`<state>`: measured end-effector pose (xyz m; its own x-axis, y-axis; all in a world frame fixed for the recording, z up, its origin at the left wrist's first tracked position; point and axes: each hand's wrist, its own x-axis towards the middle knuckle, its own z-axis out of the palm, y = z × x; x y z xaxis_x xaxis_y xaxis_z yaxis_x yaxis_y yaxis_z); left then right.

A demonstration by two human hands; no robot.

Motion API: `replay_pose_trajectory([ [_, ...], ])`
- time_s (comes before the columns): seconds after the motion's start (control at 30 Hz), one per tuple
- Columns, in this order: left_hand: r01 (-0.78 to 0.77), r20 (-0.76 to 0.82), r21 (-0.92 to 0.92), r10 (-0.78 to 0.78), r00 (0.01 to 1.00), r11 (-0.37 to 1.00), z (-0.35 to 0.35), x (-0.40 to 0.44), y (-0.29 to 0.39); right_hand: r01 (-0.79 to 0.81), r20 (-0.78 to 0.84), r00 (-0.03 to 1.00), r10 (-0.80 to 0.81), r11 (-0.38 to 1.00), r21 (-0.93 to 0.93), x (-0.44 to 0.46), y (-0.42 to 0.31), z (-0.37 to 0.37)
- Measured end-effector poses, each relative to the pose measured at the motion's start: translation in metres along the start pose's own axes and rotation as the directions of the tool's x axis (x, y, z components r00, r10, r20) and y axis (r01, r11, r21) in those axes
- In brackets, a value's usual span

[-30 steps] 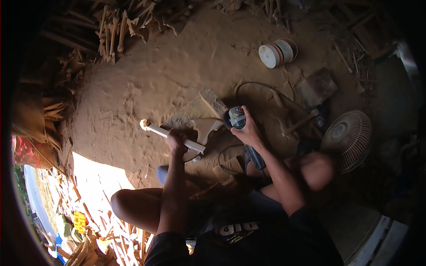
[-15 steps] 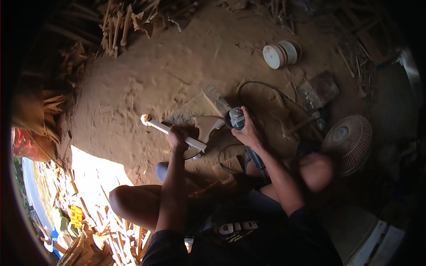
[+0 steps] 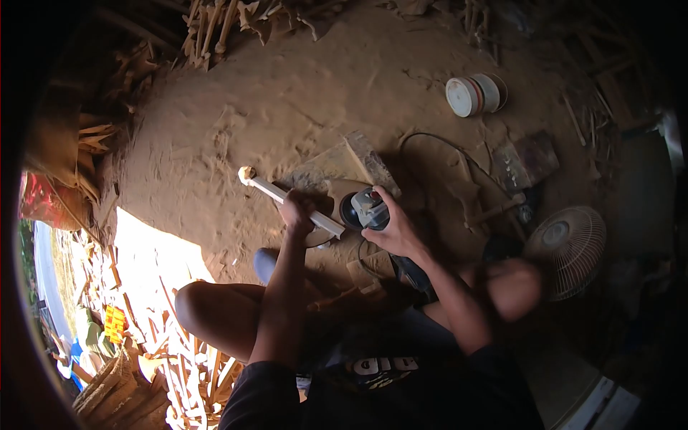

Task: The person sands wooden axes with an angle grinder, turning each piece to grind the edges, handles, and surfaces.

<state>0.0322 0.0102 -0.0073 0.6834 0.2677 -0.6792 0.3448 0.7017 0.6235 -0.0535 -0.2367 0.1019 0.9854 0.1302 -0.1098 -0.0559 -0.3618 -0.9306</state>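
A pale wooden leg piece (image 3: 269, 190) with a rounded knob at its upper-left end is gripped in my left hand (image 3: 296, 213). Beyond that hand, a curved flat wooden part (image 3: 342, 189) joins on near the leg. My right hand (image 3: 395, 231) is wrapped round the head of an angle grinder (image 3: 370, 209), whose dark round disc faces left, over the curved part. The grinder's body runs down toward my right knee. Whether the disc touches the wood cannot be made out. Behind the wood, a worn board (image 3: 330, 161) lies on the dirt floor.
A white bucket (image 3: 466, 96) lies on its side at upper right. A fan (image 3: 566, 247) stands by my right knee. A cable (image 3: 437, 137) curves over the ground near a stained box (image 3: 527, 159). Carved wooden pieces (image 3: 211, 29) are piled at upper left.
The grinder has moved left and slightly down over the curved wood, closer to my left hand. The view has shifted, so the floor objects sit further right.
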Motion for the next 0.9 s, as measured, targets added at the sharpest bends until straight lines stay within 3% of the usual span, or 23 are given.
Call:
replay_pose_trajectory([
  [0.3,0.006,-0.015,0.025,-0.006,1.0,1.0,-0.011,0.012,-0.005,-0.031,0.033,0.999,0.032,0.999,-0.03,-0.004,-0.008,0.006],
  [0.53,0.029,0.092,-0.05,-0.024,0.995,0.998,-0.021,0.022,-0.01,-0.07,0.026,0.997,0.073,0.991,-0.115,-0.002,-0.007,0.011],
  [0.6,0.032,0.137,-0.068,-0.022,0.99,0.997,-0.02,0.019,-0.009,-0.031,-0.003,1.0,0.031,0.998,-0.062,0.002,-0.002,0.011],
  [0.7,0.029,0.031,-0.038,-0.028,0.999,0.999,-0.012,0.016,-0.006,-0.014,-0.043,0.999,0.012,0.999,-0.033,0.006,0.003,0.008],
  [0.8,0.034,0.115,-0.049,-0.028,0.993,0.998,-0.014,0.013,-0.004,0.012,-0.055,0.998,-0.014,0.999,-0.045,0.013,0.008,0.005],
  [0.9,0.037,0.079,-0.04,-0.034,0.996,0.998,-0.012,0.011,-0.003,0.023,-0.046,0.999,-0.026,0.998,-0.055,0.015,0.012,0.005],
])
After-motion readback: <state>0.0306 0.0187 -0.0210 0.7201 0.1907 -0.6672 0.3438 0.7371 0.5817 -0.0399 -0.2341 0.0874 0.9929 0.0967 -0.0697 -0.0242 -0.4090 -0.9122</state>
